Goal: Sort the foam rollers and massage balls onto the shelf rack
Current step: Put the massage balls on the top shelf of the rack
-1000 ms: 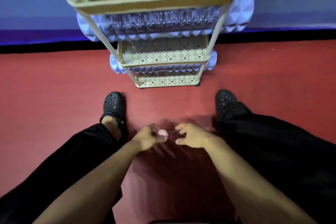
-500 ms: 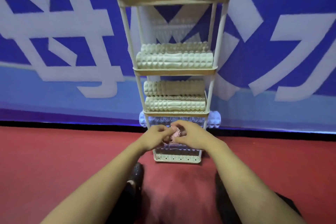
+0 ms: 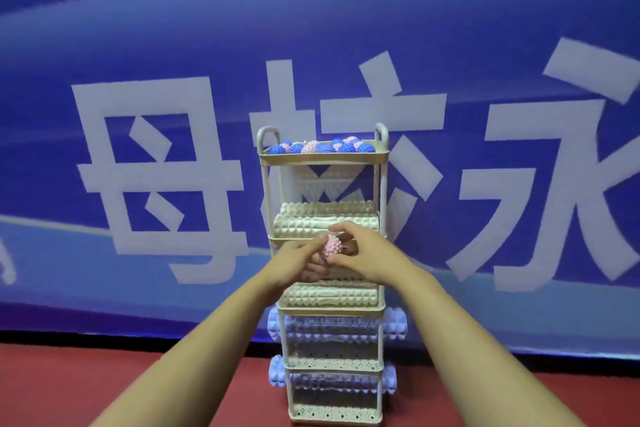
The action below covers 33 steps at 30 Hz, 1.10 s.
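Head view. I see both hands raised together in front of the shelf rack (image 3: 266, 204), level with its second and third tiers. The left hand (image 3: 298, 262) and the right hand (image 3: 363, 250) meet around a pink spiked massage ball (image 3: 333, 246), the fingers of each curled against it so that the ball is pinched between them. Top tier: blue and pink massage balls (image 3: 322, 147) lying in a cluster. Second tier: cream foam rollers (image 3: 304, 224), lying lengthwise. Third tier: more cream rollers (image 3: 332, 296), partly hidden by the hands. Two lower tiers: one pale blue roller (image 3: 394, 324) in the upper and another (image 3: 388, 380) in the lower, their ends projecting past the frame. The rack stands on a red floor (image 3: 69, 388) against a blue banner (image 3: 173, 45) with large white characters.
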Each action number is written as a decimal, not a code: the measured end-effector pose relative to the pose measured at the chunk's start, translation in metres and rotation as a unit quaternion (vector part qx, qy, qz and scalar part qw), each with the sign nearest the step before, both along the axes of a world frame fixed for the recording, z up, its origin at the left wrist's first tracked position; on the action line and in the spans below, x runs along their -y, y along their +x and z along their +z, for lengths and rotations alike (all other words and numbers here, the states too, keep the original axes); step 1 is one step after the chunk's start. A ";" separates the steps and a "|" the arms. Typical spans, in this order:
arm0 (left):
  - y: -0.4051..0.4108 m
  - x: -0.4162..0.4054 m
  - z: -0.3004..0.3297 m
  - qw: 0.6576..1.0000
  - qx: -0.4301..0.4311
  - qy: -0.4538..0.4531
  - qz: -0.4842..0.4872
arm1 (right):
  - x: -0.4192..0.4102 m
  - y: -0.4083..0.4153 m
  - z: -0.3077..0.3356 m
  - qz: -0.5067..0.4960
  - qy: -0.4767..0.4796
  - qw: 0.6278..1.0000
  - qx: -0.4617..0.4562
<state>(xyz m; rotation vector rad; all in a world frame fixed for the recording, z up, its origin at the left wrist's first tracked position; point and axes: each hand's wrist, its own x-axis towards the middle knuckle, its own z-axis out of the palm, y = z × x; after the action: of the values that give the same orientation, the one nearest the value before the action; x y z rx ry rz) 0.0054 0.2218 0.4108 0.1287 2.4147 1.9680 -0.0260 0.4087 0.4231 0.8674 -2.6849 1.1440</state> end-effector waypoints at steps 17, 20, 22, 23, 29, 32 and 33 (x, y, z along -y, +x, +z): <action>-0.005 -0.012 0.066 0.992 -0.002 0.124 -0.013 | 0.003 -0.005 0.060 -0.058 -0.031 0.994 -0.085; -0.017 -0.011 0.072 0.992 -0.011 0.119 -0.030 | 0.005 -0.015 0.071 -0.055 -0.048 0.993 -0.095; -0.027 -0.009 0.078 0.993 -0.018 0.115 -0.034 | 0.008 -0.026 0.077 -0.053 -0.054 0.992 -0.099; -0.034 -0.008 0.081 0.993 -0.021 0.113 -0.032 | 0.010 -0.035 0.080 -0.050 -0.049 0.993 -0.097; -0.085 0.011 0.086 0.998 -0.048 0.040 0.026 | 0.019 -0.105 0.120 -0.093 -0.016 0.987 -0.128; -0.114 0.023 0.076 0.990 -0.082 -0.092 0.069 | 0.028 -0.159 0.149 -0.140 0.014 0.980 -0.141; -0.124 0.028 0.073 0.979 -0.098 -0.161 0.080 | 0.034 -0.177 0.157 -0.149 0.028 0.978 -0.144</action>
<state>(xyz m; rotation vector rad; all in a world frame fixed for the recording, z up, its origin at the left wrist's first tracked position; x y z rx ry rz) -0.1189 0.1935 0.4833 0.1311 2.9187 1.6549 -0.2031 0.3742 0.5798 0.5599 -2.5063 0.8143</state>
